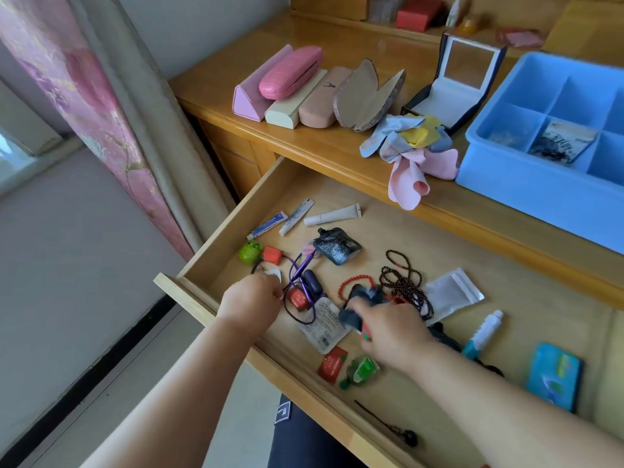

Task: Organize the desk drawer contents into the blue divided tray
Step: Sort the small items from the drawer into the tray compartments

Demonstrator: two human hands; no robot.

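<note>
The left hand (250, 300) curls low in the open wooden drawer (472, 265), pinching a small white piece (275, 274) mostly hidden by its fingers. Just right lies a tangled purple cord (297, 275). The right hand (393, 327) grips a blurred dark blue-grey pouch (359, 304). The blue plastic divided tray (506, 170), cut off at the frame edge, sits on the desktop far beyond and right of this hand.

Left hand (251, 300) pinches purple cord (297, 270); right hand (388, 327) grips dark pouch (363, 298) in drawer (216, 261).
</note>
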